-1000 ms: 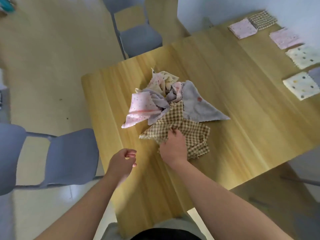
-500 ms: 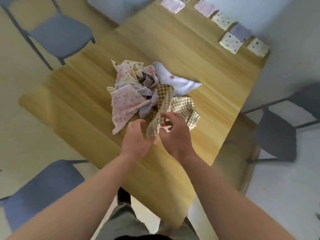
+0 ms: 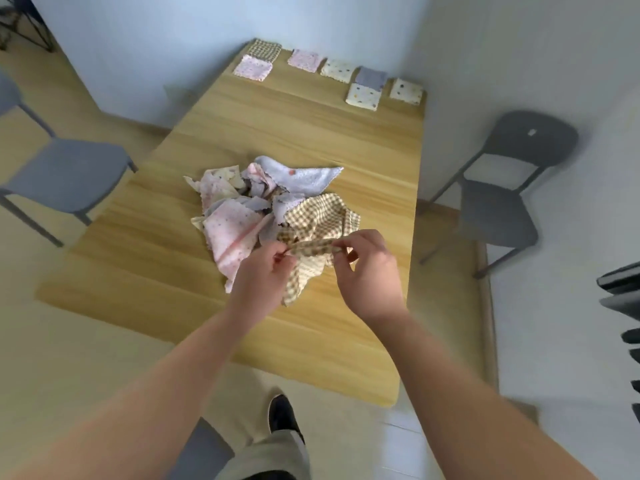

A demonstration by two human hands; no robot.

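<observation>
- Your shoe [image 3: 282,414] and a trouser leg stand on the pale floor, just short of the near edge of the bench [image 3: 138,271].
- Your left hand [image 3: 263,271] is over the bench, fingers curled, pinching one end of a bunched edge of the brown checked cloth [image 3: 322,216].
- Your right hand [image 3: 367,271] pinches the other end of that edge, which stretches as a narrow band between the two hands.
- Below the band, part of the checked cloth hangs to the bench between your wrists. The rest lies spread on the near right side of the pile of crumpled cloths [image 3: 256,192].
- The pile sits at the middle of the bench. A pink spotted cloth [image 3: 232,230] trails from its left side to just beside your left hand, and a pale blue cloth [image 3: 301,176] with one red spot lies on its far side.
- A grey chair [image 3: 65,174] stands at the left of the bench, and a darker grey chair [image 3: 502,202] stands at the right.
- At the far end by the wall, well apart from the pile, lie folded squares [image 3: 337,69]: checked, pink, cream spotted and grey.
</observation>
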